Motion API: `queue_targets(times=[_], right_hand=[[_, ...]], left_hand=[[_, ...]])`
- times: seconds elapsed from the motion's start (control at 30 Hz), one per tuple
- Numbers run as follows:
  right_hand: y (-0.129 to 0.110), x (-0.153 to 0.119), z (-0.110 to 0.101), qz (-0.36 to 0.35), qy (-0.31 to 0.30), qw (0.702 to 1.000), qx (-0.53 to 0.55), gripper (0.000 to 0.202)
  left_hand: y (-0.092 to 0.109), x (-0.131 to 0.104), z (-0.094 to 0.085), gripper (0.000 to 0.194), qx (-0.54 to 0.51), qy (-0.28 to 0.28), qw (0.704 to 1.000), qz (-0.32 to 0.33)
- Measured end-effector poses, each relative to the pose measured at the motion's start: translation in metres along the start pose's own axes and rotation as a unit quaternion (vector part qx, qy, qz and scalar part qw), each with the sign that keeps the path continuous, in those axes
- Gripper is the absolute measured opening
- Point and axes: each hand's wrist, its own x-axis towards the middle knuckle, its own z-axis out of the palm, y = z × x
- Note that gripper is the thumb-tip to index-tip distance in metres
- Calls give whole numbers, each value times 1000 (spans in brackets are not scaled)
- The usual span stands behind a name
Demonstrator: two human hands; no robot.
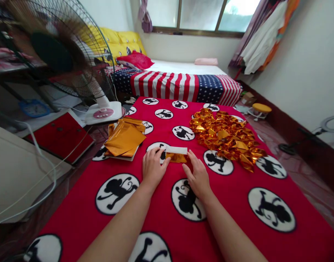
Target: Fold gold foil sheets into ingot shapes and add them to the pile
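2 hands (154, 165) (196, 174) flank the part-folded foil sheet (177, 157).

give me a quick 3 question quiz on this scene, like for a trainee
1. True or false: the red cloth has black monkey figures in white circles.
2. Where is the stack of flat orange sheets?
a) left of both hands
b) right of both hands
c) between the hands
3. Fill in: the strip between the left hand and right hand is shiny orange and ____.

Key: 1 true; 2 a; 3 white
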Motion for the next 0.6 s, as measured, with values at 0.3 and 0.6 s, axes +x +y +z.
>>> queue_targets(times=[0.3,0.6], right_hand=[[2,44,11,111,38,993,8,76],[8,44,2,120,-33,969,216,30]], left_hand=[[-4,1,3,37,-16,-3,1000,3],[-6,1,1,26,-92,-6,996,-3]])
